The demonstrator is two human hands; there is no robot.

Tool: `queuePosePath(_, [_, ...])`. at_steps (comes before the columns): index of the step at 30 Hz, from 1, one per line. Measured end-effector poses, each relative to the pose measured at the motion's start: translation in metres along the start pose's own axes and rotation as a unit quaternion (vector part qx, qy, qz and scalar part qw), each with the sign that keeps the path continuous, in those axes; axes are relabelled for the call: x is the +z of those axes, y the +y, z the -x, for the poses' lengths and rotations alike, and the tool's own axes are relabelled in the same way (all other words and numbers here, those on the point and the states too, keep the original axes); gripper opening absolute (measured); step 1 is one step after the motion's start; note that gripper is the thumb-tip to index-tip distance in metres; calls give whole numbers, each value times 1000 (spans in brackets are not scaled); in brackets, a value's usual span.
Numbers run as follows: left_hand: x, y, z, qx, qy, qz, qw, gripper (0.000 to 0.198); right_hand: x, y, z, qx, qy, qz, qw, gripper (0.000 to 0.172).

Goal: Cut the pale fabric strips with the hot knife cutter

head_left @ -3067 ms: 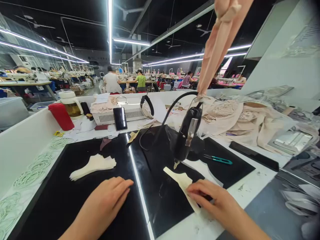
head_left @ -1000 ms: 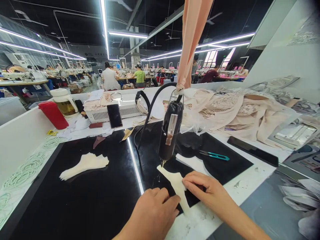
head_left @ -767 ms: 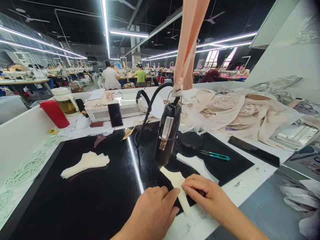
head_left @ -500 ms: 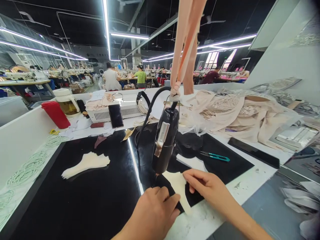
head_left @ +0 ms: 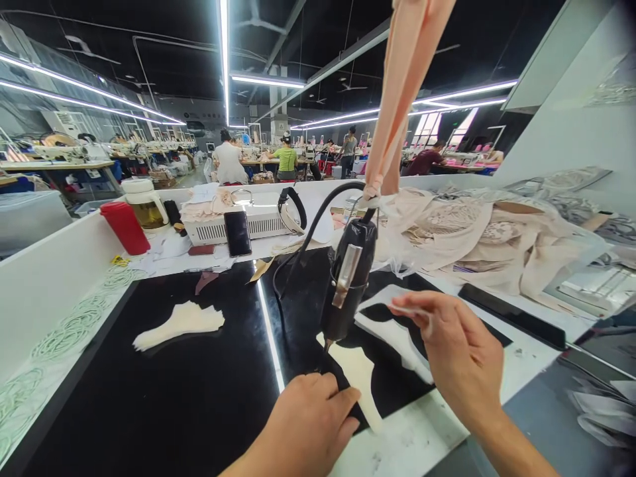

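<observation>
A cream cut piece of fabric lies on the black work surface, just in front of me. My left hand is curled at its left edge, thumb on it, pressing it down. Over it hangs a black corded tool whose pointed metal tip meets the piece's upper end. My right hand is raised to the right, thumb and fingers pinching a thin white cut piece. Beneath that hand lies a stack of white cut pieces. A stack of cream pieces rests farther left.
Peach fabric strips suspend the tool. Behind stand a white vented box, a phone, a red cup and a jug. Beige garments heap at the right, near a long black slab. Several people sit beyond.
My right hand has left the cream piece, moved right and up, and now lifts a thin white piece. My left hand stays by the cream piece. The teal snips are now hidden.
</observation>
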State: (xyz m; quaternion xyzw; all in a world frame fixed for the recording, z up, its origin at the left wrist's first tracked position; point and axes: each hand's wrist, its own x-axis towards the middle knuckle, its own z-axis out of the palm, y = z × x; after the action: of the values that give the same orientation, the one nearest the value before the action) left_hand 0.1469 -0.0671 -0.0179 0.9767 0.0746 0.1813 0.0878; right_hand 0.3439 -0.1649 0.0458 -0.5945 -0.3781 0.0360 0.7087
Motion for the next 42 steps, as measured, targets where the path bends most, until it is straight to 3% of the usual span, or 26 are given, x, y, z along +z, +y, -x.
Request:
queuePosePath(4, [-8,-2,1,-50,-19,120,991,27,-4,-9,19,-11,-71,-41,997,43])
queuePosePath(6, [-16,-5,3,-111,-36,238,964,28,-3,-9,31,2,-119,-53,992,46])
queuePosePath(11, [-37,-11,8,-235,-26,527,816,44,12,-5,62,70,-224,-110,966,48])
queuePosePath(14, [-49,-12,9,-270,-37,603,750,52,27,-7,76,108,-272,-99,951,50])
queuePosePath(18, [-63,-12,16,-320,-40,664,674,41,43,-12,84,146,-314,-53,937,46])
queuePosePath(20, [-67,-15,22,-340,-29,659,670,41,46,-12,85,179,-306,-34,934,42])
queuePosePath(25, [-79,-29,39,-397,-3,588,704,41,49,-4,87,265,-281,-56,920,41])
queuePosePath(29, [-89,-38,51,-417,9,555,720,42,54,5,91,310,-288,-76,903,31])
queuePosePath(35, [-97,-45,64,-432,11,527,731,41,67,8,94,308,-278,-82,906,22])
queuePosePath(42, [-102,-49,70,-462,10,516,721,34,79,0,100,231,-278,-40,931,21])
